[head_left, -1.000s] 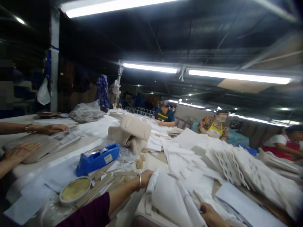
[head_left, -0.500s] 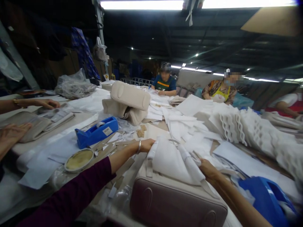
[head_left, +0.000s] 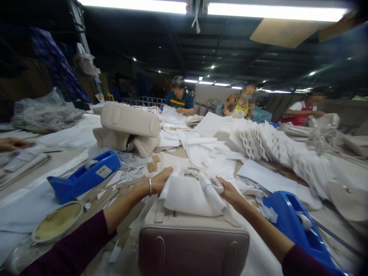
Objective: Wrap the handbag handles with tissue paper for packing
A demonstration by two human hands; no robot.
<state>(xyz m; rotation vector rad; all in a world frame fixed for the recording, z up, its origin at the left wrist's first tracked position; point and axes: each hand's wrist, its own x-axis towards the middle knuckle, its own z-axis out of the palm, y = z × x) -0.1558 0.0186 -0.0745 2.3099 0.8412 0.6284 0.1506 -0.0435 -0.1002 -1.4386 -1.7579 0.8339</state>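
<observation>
A beige handbag (head_left: 194, 249) lies in front of me with its base towards me. A thin white foam sheet (head_left: 186, 197) covers its upper face, and a white-wrapped handle (head_left: 205, 184) shows at the far end. My left hand (head_left: 161, 181), with a silver bangle at the wrist, is closed at the left edge of the foam sheet; its fingertips are partly hidden. On the other side, my right hand (head_left: 228, 189) pinches the wrapped handle near its right end.
Blue tape dispensers stand at left (head_left: 86, 176) and right (head_left: 299, 230). A round tin (head_left: 59, 222), another beige bag (head_left: 130, 120), paper scraps and stacked white foam (head_left: 276, 149) crowd the table. A co-worker's hand (head_left: 13, 143) is at far left; several people work across.
The view has swung to the right, so things sit further left in the picture. Both hands stay at the foam and handle. One of the co-worker's hands has left view.
</observation>
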